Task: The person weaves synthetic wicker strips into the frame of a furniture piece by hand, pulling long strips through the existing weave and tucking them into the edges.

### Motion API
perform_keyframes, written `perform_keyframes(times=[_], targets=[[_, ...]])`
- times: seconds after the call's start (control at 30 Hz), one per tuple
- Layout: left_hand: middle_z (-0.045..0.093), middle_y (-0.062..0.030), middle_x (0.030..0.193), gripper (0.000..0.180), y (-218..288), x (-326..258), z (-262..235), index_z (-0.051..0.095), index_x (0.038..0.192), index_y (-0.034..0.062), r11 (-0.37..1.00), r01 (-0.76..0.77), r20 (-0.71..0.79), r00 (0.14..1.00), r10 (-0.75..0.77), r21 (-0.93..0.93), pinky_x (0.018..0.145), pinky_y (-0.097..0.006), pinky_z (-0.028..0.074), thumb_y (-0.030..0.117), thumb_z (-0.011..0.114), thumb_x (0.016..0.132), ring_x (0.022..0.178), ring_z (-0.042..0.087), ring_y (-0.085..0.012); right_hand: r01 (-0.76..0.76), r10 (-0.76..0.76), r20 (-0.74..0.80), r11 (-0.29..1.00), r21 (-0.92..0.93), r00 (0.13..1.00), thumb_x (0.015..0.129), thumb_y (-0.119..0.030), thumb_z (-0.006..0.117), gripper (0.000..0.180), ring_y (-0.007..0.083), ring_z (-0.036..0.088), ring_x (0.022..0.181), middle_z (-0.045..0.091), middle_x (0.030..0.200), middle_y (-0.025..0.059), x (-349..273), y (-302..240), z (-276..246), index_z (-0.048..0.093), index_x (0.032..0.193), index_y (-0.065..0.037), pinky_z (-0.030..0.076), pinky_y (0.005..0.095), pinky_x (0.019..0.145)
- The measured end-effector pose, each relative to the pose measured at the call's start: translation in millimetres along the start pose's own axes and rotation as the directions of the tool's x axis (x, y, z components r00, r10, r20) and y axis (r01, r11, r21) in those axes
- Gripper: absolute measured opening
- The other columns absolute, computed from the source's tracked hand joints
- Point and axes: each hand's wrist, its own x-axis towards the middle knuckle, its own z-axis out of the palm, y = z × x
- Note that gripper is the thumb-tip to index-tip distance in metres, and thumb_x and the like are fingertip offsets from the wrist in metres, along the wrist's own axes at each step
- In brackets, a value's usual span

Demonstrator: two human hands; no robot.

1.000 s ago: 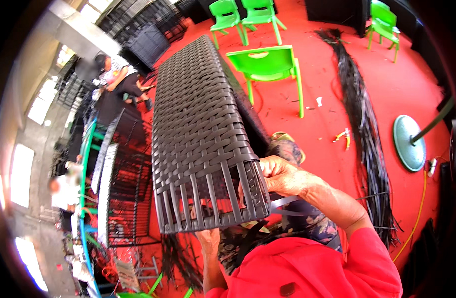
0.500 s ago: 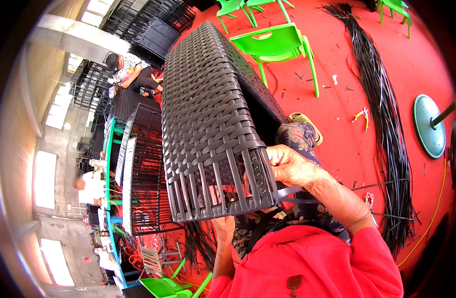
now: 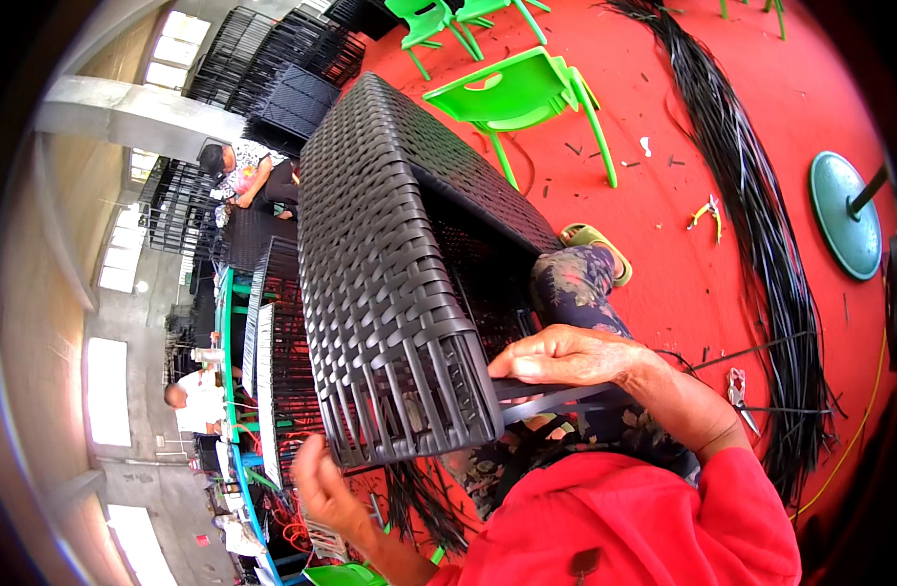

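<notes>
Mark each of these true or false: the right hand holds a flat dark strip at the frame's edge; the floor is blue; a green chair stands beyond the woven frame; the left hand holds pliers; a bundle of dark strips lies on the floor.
1. The right hand holds a flat dark strip at the edge of the woven frame. True.
2. The floor is blue. False: it is red.
3. A green chair stands beyond the frame. True.
4. The left hand holds pliers. False: it is open under the frame's lower edge, with no tool in it.
5. A bundle of dark strips lies on the floor. True.
</notes>
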Motion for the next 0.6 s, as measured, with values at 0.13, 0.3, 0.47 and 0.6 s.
perform_keyframes(times=[0.13,0.3,0.47,0.6], targets=[[0.054,-0.0240,0.112,0.042,55,30,14,0.052,0.107,-0.0120,0.806,-0.498,-0.036,0.856,0.515,-0.319,0.089,-0.043,0.044,0.024,0.034,0.094,0.104,0.053,-0.0344,-0.077,-0.002,0.207,0.924,0.375,0.978,0.087,-0.051,0.048,0.071,0.0128,0.059,0.083,0.055,0.105,0.0054,-34,9,-13,0.032,0.135,-0.001,0.049,0.0258,0.070],[0.057,-0.0202,0.112,0.058,123,49,43,0.057,0.110,-0.0027,0.645,-0.718,0.285,0.581,0.762,-0.263,0.094,-0.051,0.038,0.049,0.045,0.089,0.104,0.053,-0.0383,-0.173,0.193,0.211,0.979,-0.110,0.958,0.084,-0.025,0.063,0.049,0.0107,0.057,0.063,0.057,0.074,0.0041,-90,15,-22,0.043,0.122,-0.001,0.047,0.0260,0.054],[0.055,-0.0245,0.112,0.057,145,34,48,0.056,0.111,-0.0049,0.609,-0.783,0.278,0.562,0.779,-0.123,0.089,-0.049,0.040,0.047,0.049,0.088,0.103,0.053,-0.0394,-0.395,-0.190,-0.621,0.623,-0.675,0.760,0.076,-0.025,0.062,0.020,0.0343,0.059,0.067,0.058,0.069,0.0155,-194,91,-15,0.058,0.087,-0.010,0.044,0.0433,0.057],[0.048,-0.0260,0.120,0.058,140,46,47,0.046,0.122,-0.0037,0.522,-0.835,0.365,0.438,0.822,-0.175,0.092,-0.050,0.039,0.035,0.063,0.083,0.109,0.048,-0.0413,-0.836,-0.301,-0.888,0.330,-0.438,0.347,0.069,-0.021,0.065,0.011,0.0298,0.057,0.066,0.057,0.063,0.0066,-316,210,-6,0.057,0.074,-0.014,0.041,0.0426,0.059]])
